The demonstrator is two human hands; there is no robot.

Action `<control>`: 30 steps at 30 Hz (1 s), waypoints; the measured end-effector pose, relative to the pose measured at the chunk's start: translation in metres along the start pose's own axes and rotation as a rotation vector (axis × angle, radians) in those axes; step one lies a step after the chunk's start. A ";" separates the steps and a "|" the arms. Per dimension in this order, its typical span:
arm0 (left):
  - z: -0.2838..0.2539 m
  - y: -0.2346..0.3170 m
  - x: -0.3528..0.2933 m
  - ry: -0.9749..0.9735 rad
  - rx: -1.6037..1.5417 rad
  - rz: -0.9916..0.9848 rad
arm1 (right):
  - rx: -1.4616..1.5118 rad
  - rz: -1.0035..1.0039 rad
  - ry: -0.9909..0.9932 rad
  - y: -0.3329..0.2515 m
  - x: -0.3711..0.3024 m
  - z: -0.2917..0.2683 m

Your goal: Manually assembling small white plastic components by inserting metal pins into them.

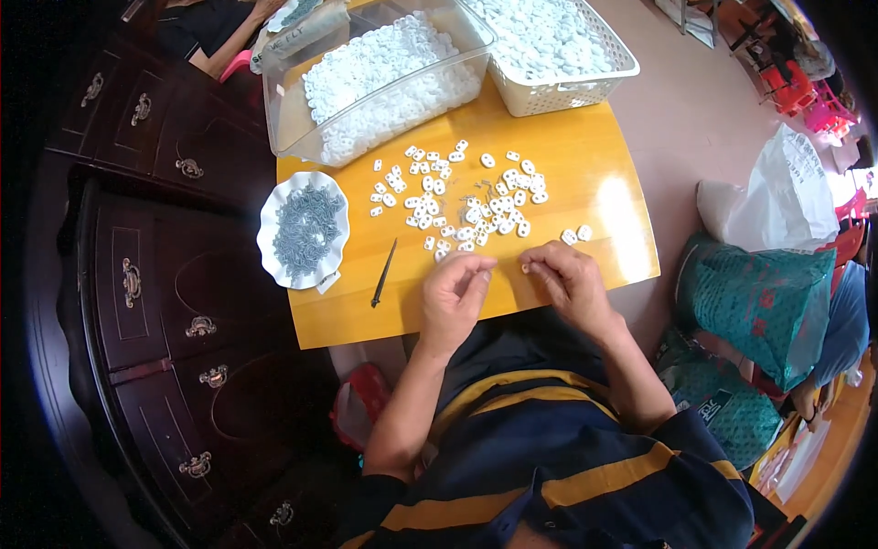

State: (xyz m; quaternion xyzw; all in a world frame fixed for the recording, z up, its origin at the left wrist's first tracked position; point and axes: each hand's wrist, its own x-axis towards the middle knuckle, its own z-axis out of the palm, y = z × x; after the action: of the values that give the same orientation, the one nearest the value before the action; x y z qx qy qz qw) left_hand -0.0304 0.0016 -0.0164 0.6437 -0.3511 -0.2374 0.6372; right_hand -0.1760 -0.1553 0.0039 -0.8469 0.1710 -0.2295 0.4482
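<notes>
Both hands rest over the near edge of a yellow wooden table (352, 316), a small gap between their fingertips. My left hand (451, 300) is closed, thumb and forefinger pinched together; what lies between them, if anything, is too small to make out. My right hand (574, 282) is closed too, with a tiny pale bit at its fingertips that I cannot name. Just beyond them lie many small white plastic pieces with two dark holes (426, 203), scattered loosely. Two more white pieces (576, 235) sit beside my right hand. Several thin grey pins (477, 194) lie among the pieces.
A white scalloped dish (267, 240) of grey pins stands at left, near a dark pointed tool (384, 273). Behind are a clear bin (283, 137) and a white basket (558, 96), both full of white pieces. Dark drawers (137, 265) flank the left; sacks (750, 297) stand right. Other people are nearby.
</notes>
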 end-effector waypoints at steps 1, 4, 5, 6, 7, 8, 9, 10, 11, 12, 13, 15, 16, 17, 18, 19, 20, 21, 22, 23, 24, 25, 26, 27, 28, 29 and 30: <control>0.002 -0.001 -0.001 0.000 -0.030 -0.029 | 0.004 0.004 0.001 0.001 -0.003 0.001; 0.010 0.000 -0.003 -0.016 -0.073 -0.109 | 0.056 0.010 -0.016 0.001 -0.008 0.002; 0.013 0.001 -0.003 -0.029 -0.089 -0.155 | 0.081 0.031 -0.027 0.000 -0.007 0.001; 0.016 0.004 -0.003 -0.035 -0.086 -0.159 | 0.107 0.052 -0.037 0.000 -0.007 0.000; 0.020 0.006 -0.001 -0.038 -0.100 -0.168 | 0.109 0.056 -0.030 0.002 -0.008 -0.001; 0.024 0.008 0.001 -0.041 -0.114 -0.177 | 0.112 0.042 -0.033 0.005 -0.009 -0.001; 0.026 0.008 0.003 -0.050 -0.111 -0.178 | 0.115 0.027 -0.035 0.007 -0.010 -0.002; 0.028 0.008 0.004 -0.063 -0.103 -0.174 | 0.118 0.032 -0.028 0.007 -0.011 -0.001; 0.030 0.008 0.005 -0.076 -0.095 -0.170 | 0.204 0.087 -0.009 0.005 -0.012 0.001; 0.031 0.007 0.005 -0.084 -0.091 -0.173 | 0.290 0.141 0.010 0.004 -0.013 0.002; 0.032 0.007 0.005 -0.093 -0.111 -0.169 | 0.293 0.146 0.018 0.005 -0.014 0.001; 0.032 0.006 0.006 -0.109 -0.127 -0.168 | 0.339 0.188 -0.007 0.007 -0.015 0.000; 0.032 0.007 0.007 -0.113 -0.140 -0.179 | 0.342 0.193 0.001 0.007 -0.015 0.000; 0.032 0.007 0.007 -0.117 -0.153 -0.191 | 0.326 0.190 0.009 0.007 -0.015 0.000; 0.032 0.007 0.007 -0.124 -0.150 -0.193 | 0.310 0.188 0.016 0.007 -0.015 0.000; 0.032 0.007 0.007 -0.126 -0.172 -0.199 | 0.312 0.191 0.021 0.007 -0.015 -0.001; 0.032 0.007 0.007 -0.128 -0.194 -0.205 | 0.303 0.187 0.014 0.006 -0.015 -0.002; 0.032 0.007 0.007 -0.131 -0.193 -0.207 | 0.295 0.183 0.007 0.006 -0.015 -0.002; 0.032 0.007 0.007 -0.135 -0.181 -0.205 | 0.296 0.185 0.009 0.005 -0.014 -0.002; 0.032 0.007 0.006 -0.138 -0.170 -0.203 | 0.297 0.176 0.012 0.005 -0.014 -0.002; 0.032 0.007 0.006 -0.139 -0.169 -0.205 | 0.297 0.168 0.014 0.005 -0.014 -0.002; 0.031 0.006 0.006 -0.144 -0.168 -0.202 | 0.298 0.169 0.015 0.005 -0.014 -0.001; 0.031 0.006 0.006 -0.148 -0.168 -0.199 | 0.293 0.164 0.020 0.005 -0.014 0.000; 0.031 0.005 0.006 -0.150 -0.167 -0.200 | 0.288 0.160 0.025 0.006 -0.015 0.000; 0.031 0.005 0.006 -0.150 -0.161 -0.197 | 0.289 0.160 0.026 0.007 -0.015 0.002; 0.031 0.005 0.006 -0.150 -0.154 -0.194 | 0.296 0.160 0.038 0.009 -0.016 0.004; 0.031 0.005 0.007 -0.151 -0.154 -0.194 | 0.304 0.159 0.051 0.010 -0.016 0.005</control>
State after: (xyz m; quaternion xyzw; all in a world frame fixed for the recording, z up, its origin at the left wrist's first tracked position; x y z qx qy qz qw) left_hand -0.0501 -0.0232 -0.0128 0.6043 -0.3150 -0.3719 0.6304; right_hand -0.1879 -0.1490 -0.0106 -0.7471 0.2123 -0.2381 0.5832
